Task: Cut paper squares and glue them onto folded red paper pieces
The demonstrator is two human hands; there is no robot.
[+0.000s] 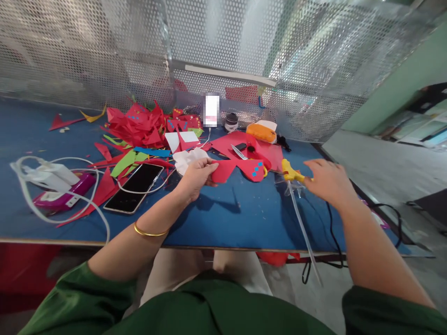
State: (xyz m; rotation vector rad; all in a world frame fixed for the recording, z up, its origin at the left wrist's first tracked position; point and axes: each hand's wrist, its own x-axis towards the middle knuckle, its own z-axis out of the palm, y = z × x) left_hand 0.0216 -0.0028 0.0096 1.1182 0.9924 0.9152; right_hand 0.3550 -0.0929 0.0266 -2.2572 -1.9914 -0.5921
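- the red paper cut-out [240,170] sits at the middle of the blue table [226,218], held up just off the surface, its right lobe dotted with small blue squares
- the left hand [197,174] has it by the left edge, fingers closed in a pinch on the paper, thumb on top; holding it by the edge leaves the decorated side clear to see
- the right hand [326,179] is over at the yellow glue gun [291,173], fingers curled loosely over the handle end; whether they truly grip it or only rest on it cannot be told from here
- the gun lies just right of the cut-out, a clear glue stick [303,228] trailing from its back toward the table's near edge, a black cord [331,232] dropping off beside it
- behind the cut-out, scissors [239,152] rest on a larger red sheet [268,151], close enough to grab
- further back, an orange bundle [261,132] and a dark tape roll [231,122] stand against the perforated metal screen [104,56]
- off to the left, a heap of red, green and blue paper scraps [139,125], pushed clear of the working patch
- a black phone [134,187] lies face up near the left wrist, with a white charger and cables [49,174] and a pink device [64,195] beyond it
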